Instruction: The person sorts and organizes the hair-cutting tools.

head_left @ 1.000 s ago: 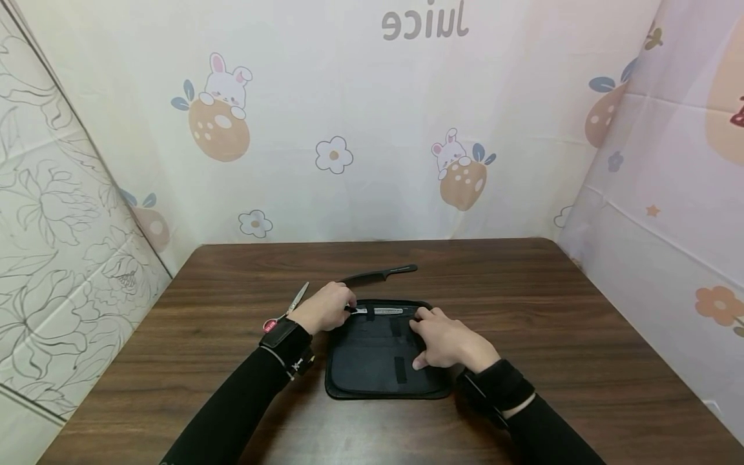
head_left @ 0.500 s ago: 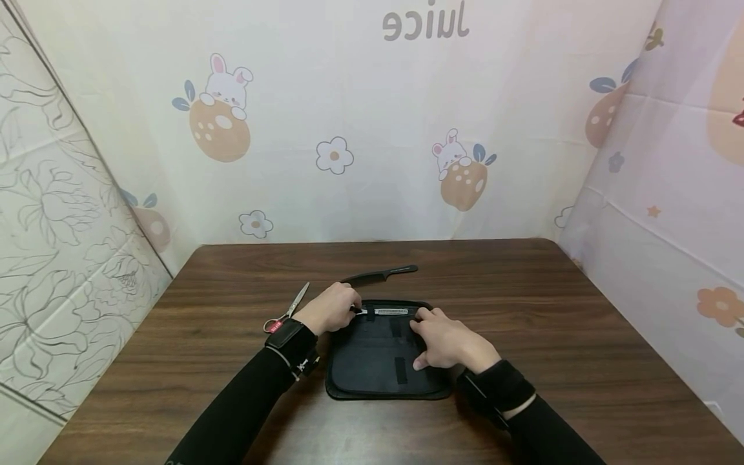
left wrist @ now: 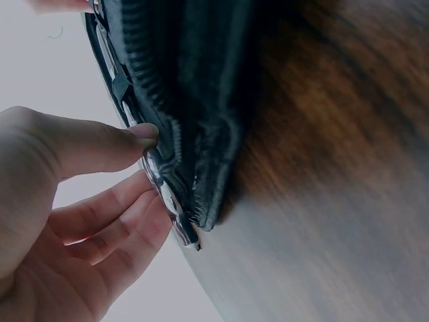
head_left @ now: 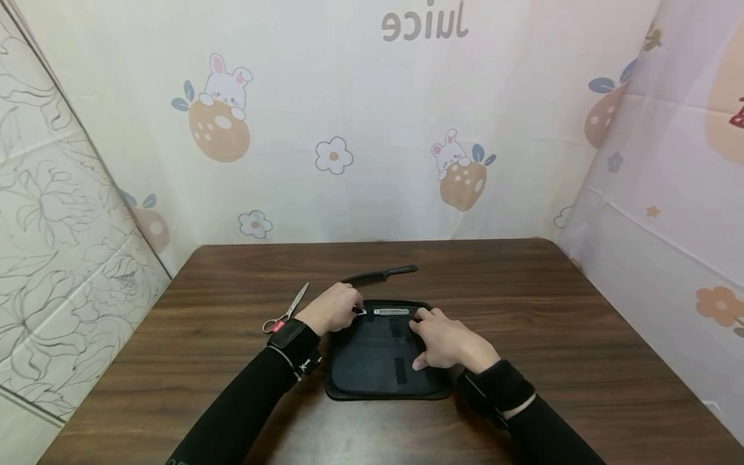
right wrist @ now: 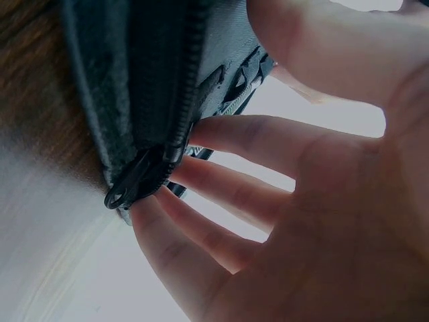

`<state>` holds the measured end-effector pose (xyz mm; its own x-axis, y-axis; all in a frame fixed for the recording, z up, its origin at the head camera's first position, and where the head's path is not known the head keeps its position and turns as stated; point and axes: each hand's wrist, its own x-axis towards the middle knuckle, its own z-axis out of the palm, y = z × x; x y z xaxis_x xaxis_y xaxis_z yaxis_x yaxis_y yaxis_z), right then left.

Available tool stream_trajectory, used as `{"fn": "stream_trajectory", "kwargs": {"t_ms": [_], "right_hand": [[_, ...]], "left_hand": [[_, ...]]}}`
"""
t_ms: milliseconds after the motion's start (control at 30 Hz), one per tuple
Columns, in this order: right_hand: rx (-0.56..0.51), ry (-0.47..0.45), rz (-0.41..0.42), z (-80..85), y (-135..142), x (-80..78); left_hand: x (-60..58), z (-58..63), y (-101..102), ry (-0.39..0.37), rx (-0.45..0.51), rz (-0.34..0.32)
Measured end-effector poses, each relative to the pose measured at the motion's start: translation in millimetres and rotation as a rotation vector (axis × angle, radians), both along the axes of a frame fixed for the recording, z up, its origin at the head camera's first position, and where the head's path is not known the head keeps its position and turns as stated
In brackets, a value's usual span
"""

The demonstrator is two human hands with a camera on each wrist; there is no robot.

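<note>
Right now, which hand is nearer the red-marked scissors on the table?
Left. The left hand is just right of the scissors; the right hand is farther right, touching the black case.

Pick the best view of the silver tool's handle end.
Left wrist: the handle end shows close up against the left hand. Head: that hand mostly hides it. Right wrist: only the toothed section shows.

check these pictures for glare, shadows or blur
Head view: glare on the near part of the table, shadow beside the left sleeve; left wrist view: wood grain blurred, pale sheen lower down; right wrist view: table soft, zip pull sharper.
</note>
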<state>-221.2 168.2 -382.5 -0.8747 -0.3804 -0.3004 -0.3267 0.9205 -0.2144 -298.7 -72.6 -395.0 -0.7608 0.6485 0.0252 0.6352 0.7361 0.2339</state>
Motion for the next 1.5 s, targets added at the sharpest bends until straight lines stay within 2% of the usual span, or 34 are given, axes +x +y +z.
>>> {"fn": "stream_trajectory", "kwargs": {"t_ms": [267, 500, 833, 1067, 1333, 1500], "right_hand": [[-0.016, 0.000, -0.004, -0.7, -0.5, 0.2], [-0.011, 0.008, -0.001, -0.6, -1.7, -0.9], [-0.002, 0.015, 0.005, -1.7, -1.3, -1.9], [-0.009, 0.017, 0.012, -0.8, -0.5, -1.1], [-0.008, 0.020, 0.009, -0.6, -0.1, -2.1], [-0.012, 0.016, 0.005, -1.5, -0.6, -1.1]], "left_hand": [[-0.7, -1.8, 2.4, 0.000, -0.018, 0.013], [-1.7, -2.4, 1.6, 0.009, -0.015, -0.010], [0.2, -2.2, 4.4, 0.026, -0.024, -0.006], [1.5, -2.1, 6.0, 0.008, -0.009, 0.004], [4.9, -1.9, 5.6, -0.027, 0.043, 0.090], [6.7, -2.1, 4.4, -0.015, 0.036, 0.115]]}}
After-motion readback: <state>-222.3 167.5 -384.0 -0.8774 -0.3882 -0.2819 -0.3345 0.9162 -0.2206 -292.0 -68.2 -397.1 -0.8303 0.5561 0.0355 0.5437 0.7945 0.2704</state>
